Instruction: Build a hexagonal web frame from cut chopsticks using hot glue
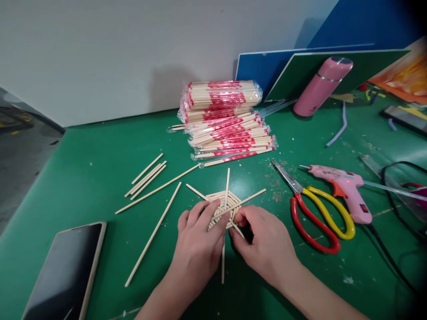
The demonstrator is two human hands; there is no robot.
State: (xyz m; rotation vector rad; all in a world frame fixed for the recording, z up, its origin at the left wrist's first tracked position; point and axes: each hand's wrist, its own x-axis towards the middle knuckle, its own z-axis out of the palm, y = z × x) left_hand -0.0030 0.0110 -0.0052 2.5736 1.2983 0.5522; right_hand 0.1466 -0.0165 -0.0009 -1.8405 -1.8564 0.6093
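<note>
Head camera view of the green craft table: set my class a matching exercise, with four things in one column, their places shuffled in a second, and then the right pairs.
Things
1. woven stick piece
2. scissors
3. phone
4. pink flask

Places
A. at the back, in front of the green board
B. near-left corner of the table
C. under the fingers of the left hand and the right hand
D. between the hands and the glue gun

Pairs: 1-C, 2-D, 3-B, 4-A
</note>
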